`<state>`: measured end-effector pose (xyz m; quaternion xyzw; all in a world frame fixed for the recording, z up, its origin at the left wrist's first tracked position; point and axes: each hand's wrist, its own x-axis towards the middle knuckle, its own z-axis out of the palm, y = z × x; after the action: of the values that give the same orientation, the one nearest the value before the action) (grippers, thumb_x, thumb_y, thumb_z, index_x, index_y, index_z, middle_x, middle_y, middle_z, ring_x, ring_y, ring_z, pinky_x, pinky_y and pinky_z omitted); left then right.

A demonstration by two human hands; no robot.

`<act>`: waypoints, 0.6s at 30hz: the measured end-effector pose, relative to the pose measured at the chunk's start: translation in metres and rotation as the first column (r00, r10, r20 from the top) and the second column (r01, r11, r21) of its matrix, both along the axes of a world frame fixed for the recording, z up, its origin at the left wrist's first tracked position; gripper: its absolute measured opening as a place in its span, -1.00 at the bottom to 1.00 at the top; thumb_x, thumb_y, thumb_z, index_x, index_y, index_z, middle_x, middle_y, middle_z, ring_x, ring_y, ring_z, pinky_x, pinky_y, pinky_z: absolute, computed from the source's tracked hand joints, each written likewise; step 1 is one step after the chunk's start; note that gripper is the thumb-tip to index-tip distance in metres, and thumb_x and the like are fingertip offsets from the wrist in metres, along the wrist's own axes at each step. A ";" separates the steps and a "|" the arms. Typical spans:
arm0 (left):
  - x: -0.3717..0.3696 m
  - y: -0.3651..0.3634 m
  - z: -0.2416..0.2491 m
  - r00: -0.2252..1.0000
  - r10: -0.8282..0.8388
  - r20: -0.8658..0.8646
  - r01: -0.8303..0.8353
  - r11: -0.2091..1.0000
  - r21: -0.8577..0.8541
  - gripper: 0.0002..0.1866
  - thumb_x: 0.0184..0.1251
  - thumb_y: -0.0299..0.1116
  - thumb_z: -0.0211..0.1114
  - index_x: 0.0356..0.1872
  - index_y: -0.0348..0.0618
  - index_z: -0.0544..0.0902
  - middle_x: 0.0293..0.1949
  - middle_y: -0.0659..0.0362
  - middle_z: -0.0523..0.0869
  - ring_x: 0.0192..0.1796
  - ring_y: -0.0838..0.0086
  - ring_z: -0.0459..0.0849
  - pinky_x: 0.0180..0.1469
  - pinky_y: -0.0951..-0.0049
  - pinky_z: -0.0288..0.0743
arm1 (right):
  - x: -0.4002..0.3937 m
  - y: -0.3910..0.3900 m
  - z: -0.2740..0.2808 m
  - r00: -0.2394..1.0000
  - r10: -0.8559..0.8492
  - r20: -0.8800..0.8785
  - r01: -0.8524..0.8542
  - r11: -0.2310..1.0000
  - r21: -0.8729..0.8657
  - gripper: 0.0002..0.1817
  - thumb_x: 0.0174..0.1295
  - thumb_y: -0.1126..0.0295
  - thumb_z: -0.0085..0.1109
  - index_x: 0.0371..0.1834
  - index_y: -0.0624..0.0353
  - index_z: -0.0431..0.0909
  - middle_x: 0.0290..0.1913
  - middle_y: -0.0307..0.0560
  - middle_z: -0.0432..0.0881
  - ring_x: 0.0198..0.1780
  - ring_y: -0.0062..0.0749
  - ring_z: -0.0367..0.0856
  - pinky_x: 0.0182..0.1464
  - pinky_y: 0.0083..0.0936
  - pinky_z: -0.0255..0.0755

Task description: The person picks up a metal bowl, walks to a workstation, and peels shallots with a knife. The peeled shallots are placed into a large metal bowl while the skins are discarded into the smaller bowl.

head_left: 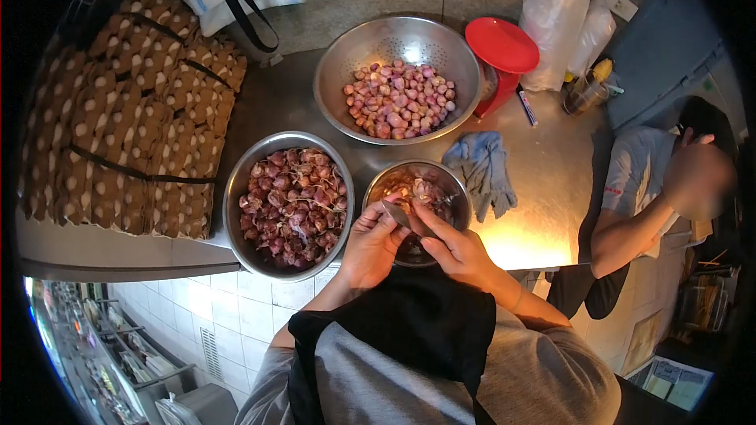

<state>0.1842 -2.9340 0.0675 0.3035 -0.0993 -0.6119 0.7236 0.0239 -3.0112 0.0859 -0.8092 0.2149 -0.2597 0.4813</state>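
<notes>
My left hand (370,245) and my right hand (459,252) meet over a small steel bowl (465,189) that holds papery shallot skins (426,190). A small knife, its grey blade (398,213) showing between the hands, is pinched in my right fingers. My left fingers are closed near the blade; what they grip is hidden. Left of them stands a steel bowl (344,230) full of unpeeled red shallots (291,203). Behind, a large steel colander (335,59) contains peeled pink shallots (402,100).
Stacked egg trays (130,118) tied with black straps fill the left side. A blue cloth (480,167), a marker (528,109), a red scale (504,46) and plastic bags (555,27) lie to the right. Another person (642,177) sits at the far right.
</notes>
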 end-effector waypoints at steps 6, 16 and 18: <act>-0.005 -0.001 -0.002 0.994 0.002 0.114 0.001 1.000 -0.026 -0.77 0.28 -0.53 0.08 -0.04 -0.11 0.50 -0.03 0.23 0.55 -0.04 0.52 0.54 0.05 0.45 0.43 | 0.011 0.003 -0.003 0.996 -0.067 0.051 0.065 0.997 0.047 -0.57 0.25 0.31 -0.01 0.21 0.05 0.28 -0.10 0.20 0.54 -0.08 0.05 0.54 -0.10 -0.40 0.43; -0.010 -0.010 0.011 0.992 -0.054 0.117 0.051 0.998 0.030 -0.66 0.28 -0.49 0.12 0.09 -0.12 0.39 0.01 0.22 0.50 0.05 0.54 0.47 0.10 0.47 0.38 | 0.011 -0.005 -0.001 0.968 -0.107 0.229 -0.119 0.607 0.786 -0.77 0.35 0.35 -0.14 0.01 0.15 0.33 -0.60 -0.38 0.26 -0.63 -0.76 0.18 -0.57 -0.81 0.09; -0.010 -0.011 0.014 0.993 -0.071 0.098 0.066 0.996 0.052 -0.63 0.28 -0.49 0.12 0.12 -0.14 0.36 0.03 0.20 0.47 0.08 0.54 0.44 0.10 0.48 0.37 | 0.010 -0.007 -0.002 0.969 -0.106 0.224 -0.129 0.560 0.819 -0.77 0.36 0.34 -0.16 0.03 0.13 0.32 -0.60 -0.41 0.22 -0.66 -0.79 0.11 -0.62 -0.81 0.00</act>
<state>0.1740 -2.9447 0.0818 0.3479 -0.1309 -0.6227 0.6885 0.0335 -3.0186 0.0842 -0.4506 0.2444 -0.2241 0.8289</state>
